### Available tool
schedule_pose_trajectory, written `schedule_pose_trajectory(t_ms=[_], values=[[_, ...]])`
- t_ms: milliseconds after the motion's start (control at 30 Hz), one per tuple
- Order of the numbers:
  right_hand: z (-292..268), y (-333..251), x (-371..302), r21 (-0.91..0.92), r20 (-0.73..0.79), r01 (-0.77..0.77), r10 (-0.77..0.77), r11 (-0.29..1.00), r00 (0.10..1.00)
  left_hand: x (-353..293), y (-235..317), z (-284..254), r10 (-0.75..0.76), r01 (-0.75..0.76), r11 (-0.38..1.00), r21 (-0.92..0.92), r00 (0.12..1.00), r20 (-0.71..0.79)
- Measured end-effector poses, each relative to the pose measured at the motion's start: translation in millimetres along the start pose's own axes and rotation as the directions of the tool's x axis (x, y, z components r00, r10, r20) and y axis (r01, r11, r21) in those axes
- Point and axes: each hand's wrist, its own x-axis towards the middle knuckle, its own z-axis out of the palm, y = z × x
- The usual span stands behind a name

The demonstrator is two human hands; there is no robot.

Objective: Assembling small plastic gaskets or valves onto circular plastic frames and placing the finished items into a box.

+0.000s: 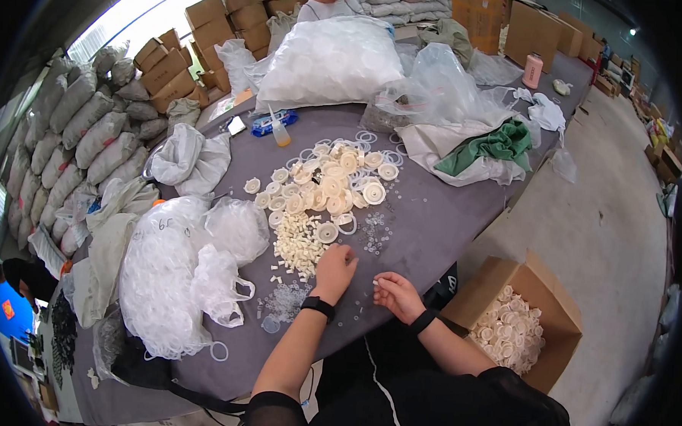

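My left hand [336,272], with a dark band on its wrist, is curled at the right edge of a heap of small cream plastic plugs [298,241]. Its fingers are closed, and I cannot make out what they hold. My right hand [400,296] is over the table's near edge, thumb and fingertips pinched on a small white piece [377,281]. Beyond both hands spreads a pile of round cream plastic caps [331,184], with clear rings [367,137] around its far side. Tiny clear pieces [375,231] lie scattered right of the heap, and more clear bits [285,300] lie left of my left wrist.
Bulging bags of clear rings [167,281] stand at the left; a large filled bag [328,64] is at the back. An orange-tipped bottle [280,133] is beyond the pile. At lower right, an open carton [564,329] holds many caps. Another person [320,5] is at the far side.
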Motion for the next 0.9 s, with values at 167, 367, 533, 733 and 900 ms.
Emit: schedule_pose_trajectory(t_ms=[167, 367, 533, 733, 900], values=[[2, 3, -2, -0.014, -0.026, 0.019, -0.019, 1.000, 0.999, -3, -6, -13, -0.163, 0.092, 0.938, -0.333, 0.967, -0.193], [29, -5, -16, 0.027, -0.016, 0.056, -0.056, 0.998, 0.998, -29, 13, -21, -0.506, 0.347, 0.233, -0.909, 0.841, 0.191], [39, -11, -9, 0.117, 0.063, 0.106, -0.114, 0.988, 0.992, -43, 26, -19, -0.441, 0.392, 0.212, -0.895, 0.856, 0.270], [55, 0, -2, -0.203, 0.009, 0.057, -0.057, 0.978, 0.998, -57, 21, -30, -0.442, 0.383, 0.353, -0.854, 0.872, 0.209], [48, -7, -10, -0.358, -0.079, 0.114, -0.151, 0.927, 0.985, -60, 23, 1, -0.301, 0.292, 0.383, -0.876, 0.936, 0.181]])
